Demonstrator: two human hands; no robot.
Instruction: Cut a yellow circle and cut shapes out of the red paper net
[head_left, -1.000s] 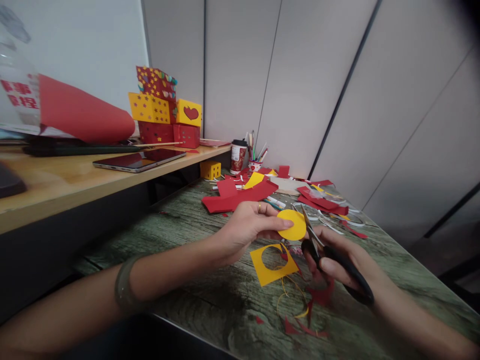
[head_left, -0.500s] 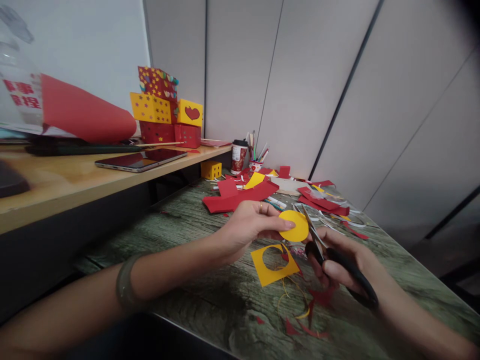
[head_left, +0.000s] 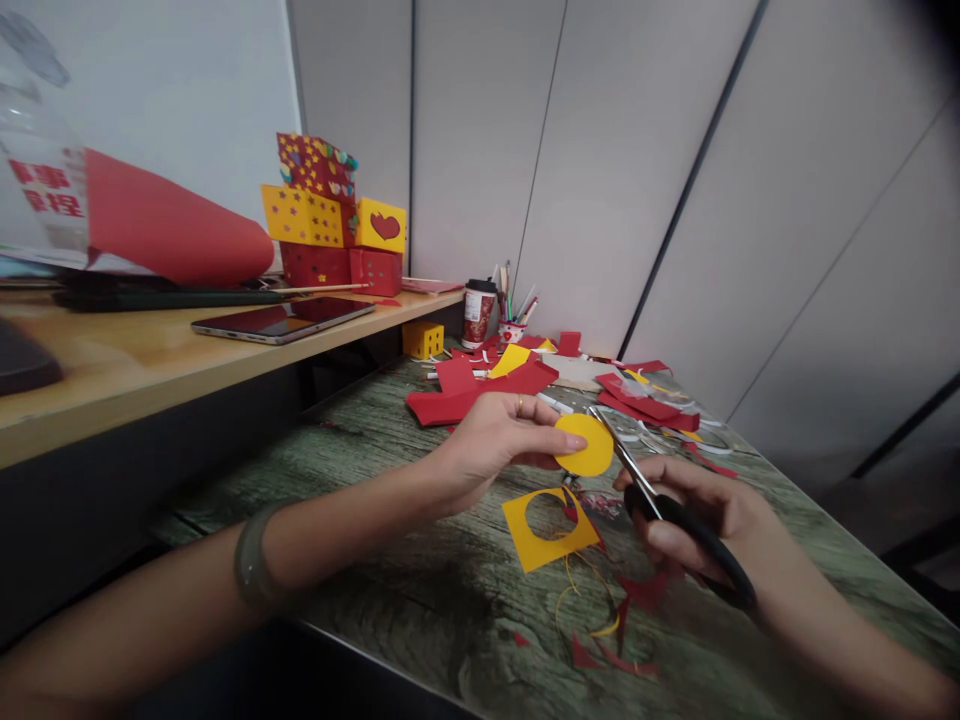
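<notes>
Between thumb and fingers, my left hand [head_left: 517, 440] pinches a yellow paper circle [head_left: 589, 447] above the table. My right hand [head_left: 697, 510] is closed around the black handles of a pair of scissors [head_left: 637, 480]. The scissor blades look nearly closed and point up and left, just beside the circle's right edge. Below the circle, a yellow paper square with a round hole [head_left: 525, 545] lies on the table. Thin yellow strips and red paper scraps [head_left: 583, 653] are scattered in front of it, partly under my right hand.
Red paper pieces [head_left: 480, 390] lie across the back of the dark wooden table [head_left: 360, 470], near a paper cup [head_left: 478, 312] and a pen holder [head_left: 513, 330]. On the raised shelf at left are a tablet [head_left: 281, 320] and stacked decorated boxes [head_left: 315, 220].
My left hand and the yellow circle have shifted slightly up and left. The scissors have swung a little away from the circle's edge, their blades looking closer together.
</notes>
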